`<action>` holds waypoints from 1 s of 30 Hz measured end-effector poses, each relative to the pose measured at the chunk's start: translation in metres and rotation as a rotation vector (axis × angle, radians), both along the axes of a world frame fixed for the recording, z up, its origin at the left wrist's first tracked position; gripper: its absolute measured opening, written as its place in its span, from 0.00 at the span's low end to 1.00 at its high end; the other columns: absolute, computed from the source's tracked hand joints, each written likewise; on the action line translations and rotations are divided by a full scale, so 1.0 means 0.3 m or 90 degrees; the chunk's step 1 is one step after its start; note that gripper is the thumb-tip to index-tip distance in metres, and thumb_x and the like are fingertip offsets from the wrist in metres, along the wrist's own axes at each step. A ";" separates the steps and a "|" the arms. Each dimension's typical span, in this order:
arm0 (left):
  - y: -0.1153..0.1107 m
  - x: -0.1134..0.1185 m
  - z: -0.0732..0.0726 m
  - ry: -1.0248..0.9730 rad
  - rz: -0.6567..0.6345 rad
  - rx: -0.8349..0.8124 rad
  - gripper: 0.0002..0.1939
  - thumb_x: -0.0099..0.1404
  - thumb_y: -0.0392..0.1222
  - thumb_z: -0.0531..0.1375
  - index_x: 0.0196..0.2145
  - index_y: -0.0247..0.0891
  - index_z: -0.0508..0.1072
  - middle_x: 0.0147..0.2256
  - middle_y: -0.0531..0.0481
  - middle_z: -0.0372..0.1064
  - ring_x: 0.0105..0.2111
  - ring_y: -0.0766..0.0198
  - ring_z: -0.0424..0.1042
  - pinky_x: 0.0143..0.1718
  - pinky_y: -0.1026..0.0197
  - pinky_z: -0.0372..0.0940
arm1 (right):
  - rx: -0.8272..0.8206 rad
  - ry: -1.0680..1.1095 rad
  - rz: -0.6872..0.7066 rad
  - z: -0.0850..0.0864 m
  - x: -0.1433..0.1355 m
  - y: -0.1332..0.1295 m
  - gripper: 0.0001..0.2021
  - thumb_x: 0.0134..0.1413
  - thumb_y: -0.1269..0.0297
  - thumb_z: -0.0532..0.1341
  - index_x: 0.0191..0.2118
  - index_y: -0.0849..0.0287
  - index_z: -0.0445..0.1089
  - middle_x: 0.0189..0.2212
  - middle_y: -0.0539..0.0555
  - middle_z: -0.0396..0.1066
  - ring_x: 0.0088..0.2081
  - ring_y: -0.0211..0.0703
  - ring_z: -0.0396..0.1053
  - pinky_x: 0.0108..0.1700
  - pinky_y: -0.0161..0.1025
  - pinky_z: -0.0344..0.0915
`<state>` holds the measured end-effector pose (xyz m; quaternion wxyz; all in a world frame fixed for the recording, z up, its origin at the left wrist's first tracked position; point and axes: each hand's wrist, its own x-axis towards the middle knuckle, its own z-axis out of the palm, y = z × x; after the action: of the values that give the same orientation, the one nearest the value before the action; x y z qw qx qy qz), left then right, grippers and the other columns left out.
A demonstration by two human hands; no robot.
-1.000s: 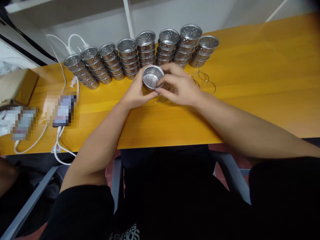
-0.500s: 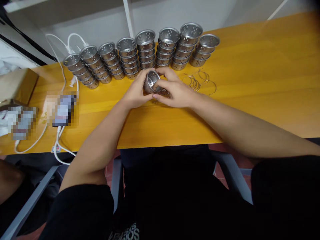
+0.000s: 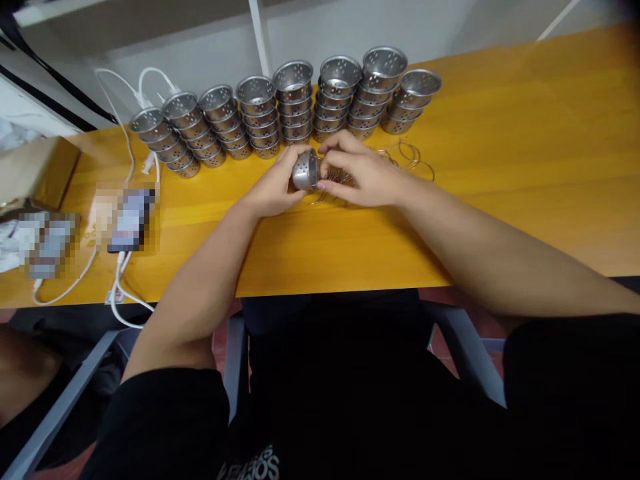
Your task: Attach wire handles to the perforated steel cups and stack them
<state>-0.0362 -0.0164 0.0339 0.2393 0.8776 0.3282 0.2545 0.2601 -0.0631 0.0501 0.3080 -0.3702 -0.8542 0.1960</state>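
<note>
A small perforated metal strainer cup [image 3: 303, 172] lies tipped on its side above the table, its mouth turned to the right. My left hand [image 3: 274, 181] is closed around its base and side. At the cup's rim, the curled fingers and thumb of my right hand [image 3: 357, 172] grip the edge; the fingertips are partly hidden. Thin wire rings [image 3: 344, 177] lie beneath and behind my right hand, partly covered by it. More loose wire rings [image 3: 411, 155] spread out just beyond it on the right.
Several stacks of like strainer cups [image 3: 257, 120] stand in a row along the back of the yellow table [image 3: 500, 147]. At left are a phone [image 3: 131, 220] on white cables, another blurred device [image 3: 53, 245] and a cardboard box [image 3: 43, 170]. Another person's leg [image 3: 25, 373] shows lower left.
The cup has turned so its mouth faces right instead of up toward me. My right fingers have come out of its inside to the rim, shifting slightly right.
</note>
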 end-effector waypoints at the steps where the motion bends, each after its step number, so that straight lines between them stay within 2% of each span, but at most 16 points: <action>1: 0.000 0.001 0.002 0.004 0.000 -0.002 0.49 0.75 0.64 0.80 0.83 0.49 0.69 0.83 0.36 0.74 0.86 0.29 0.72 0.95 0.29 0.64 | -0.009 -0.002 0.000 0.002 0.004 0.000 0.31 0.75 0.19 0.76 0.60 0.38 0.85 0.70 0.62 0.81 0.75 0.83 0.75 0.85 0.85 0.71; 7: 0.014 0.003 -0.006 0.010 0.005 0.004 0.50 0.74 0.65 0.80 0.83 0.48 0.68 0.84 0.35 0.73 0.88 0.27 0.69 0.96 0.28 0.62 | -0.002 0.043 -0.005 -0.025 0.005 0.016 0.31 0.75 0.17 0.75 0.54 0.41 0.84 0.65 0.62 0.83 0.71 0.82 0.78 0.82 0.85 0.73; 13: 0.016 0.003 -0.008 0.012 0.001 0.020 0.50 0.75 0.65 0.80 0.84 0.49 0.68 0.85 0.35 0.72 0.88 0.28 0.70 0.96 0.29 0.63 | 0.012 0.081 -0.018 -0.046 0.004 0.028 0.31 0.74 0.18 0.78 0.52 0.41 0.87 0.56 0.62 0.84 0.64 0.81 0.80 0.74 0.86 0.80; 17: 0.011 0.005 -0.006 0.008 -0.001 0.020 0.49 0.77 0.65 0.79 0.84 0.49 0.67 0.85 0.36 0.71 0.88 0.28 0.69 0.96 0.29 0.61 | 0.018 0.085 -0.044 -0.049 -0.005 0.017 0.29 0.76 0.21 0.79 0.50 0.43 0.87 0.56 0.62 0.83 0.64 0.80 0.80 0.73 0.85 0.81; 21: 0.043 -0.011 -0.042 -0.016 -0.030 0.051 0.49 0.79 0.66 0.77 0.85 0.46 0.66 0.84 0.32 0.71 0.88 0.28 0.70 0.96 0.29 0.61 | -0.002 0.132 -0.054 -0.057 -0.015 0.021 0.31 0.73 0.18 0.80 0.47 0.43 0.87 0.55 0.62 0.84 0.63 0.78 0.81 0.72 0.82 0.82; 24: 0.086 -0.036 -0.079 -0.037 -0.046 0.060 0.53 0.77 0.70 0.79 0.85 0.45 0.66 0.83 0.31 0.73 0.85 0.28 0.72 0.93 0.30 0.65 | -0.036 0.192 0.003 -0.051 -0.001 0.035 0.35 0.67 0.14 0.82 0.44 0.43 0.87 0.53 0.63 0.85 0.60 0.77 0.83 0.70 0.80 0.83; 27: 0.122 -0.060 -0.100 -0.048 -0.022 0.070 0.56 0.72 0.75 0.83 0.82 0.43 0.70 0.79 0.30 0.75 0.83 0.27 0.75 0.92 0.30 0.67 | -0.022 0.203 0.015 -0.025 0.039 0.046 0.34 0.64 0.13 0.83 0.42 0.41 0.89 0.57 0.63 0.86 0.63 0.79 0.82 0.75 0.84 0.78; 30: 0.139 -0.071 -0.105 -0.051 0.029 0.080 0.57 0.67 0.81 0.85 0.77 0.44 0.74 0.76 0.31 0.75 0.81 0.26 0.75 0.91 0.27 0.67 | 0.016 0.163 -0.064 -0.002 0.095 0.059 0.27 0.67 0.17 0.82 0.45 0.33 0.91 0.64 0.58 0.87 0.71 0.83 0.76 0.81 0.87 0.72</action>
<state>-0.0574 0.0252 0.0024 0.1906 0.8725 0.3213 0.3149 0.2887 -0.0455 0.0494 0.4287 -0.3807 -0.7905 0.2155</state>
